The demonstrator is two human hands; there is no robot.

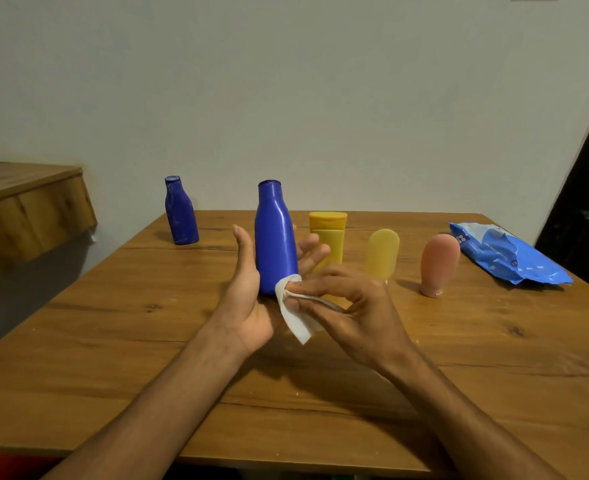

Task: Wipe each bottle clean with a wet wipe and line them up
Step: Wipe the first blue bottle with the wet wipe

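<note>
The left grip (pixel 251 306) lies wide open, palm turned up and inward, and the large blue bottle (pixel 275 244) stands upright in it. The base sits against the heel of the palm. The thumb points straight up to the left of the bottle, a little apart from its side. The fingers (pixel 312 252) stretch out straight behind it and show past its right edge. The bottle is carried above the table (pixel 113 341), near the middle.

The right grip (pixel 348 306) is closed down to a pinch. Thumb and forefinger nip a white wet wipe (pixel 298 322) and press a bunched corner of it against the lower right side of the blue bottle, just above the base. The rest of the wipe hangs loose below the fingers, and the other fingers are curled in over the palm.

Further back on the table stand more bottles. A smaller blue bottle (pixel 180 213), scuffed with pale marks, stands alone near the far left corner. Behind the hands a yellow flip-cap bottle (pixel 329 233) stands upright. To its right come a pale yellow tube (pixel 383 251) and a pink tube (pixel 438 265), each standing on its cap and apart from the others. A crumpled blue wipes pack (pixel 504 258) lies near the table's far right edge. A wooden ledge (pixel 26 202) juts from the wall on the left.
</note>
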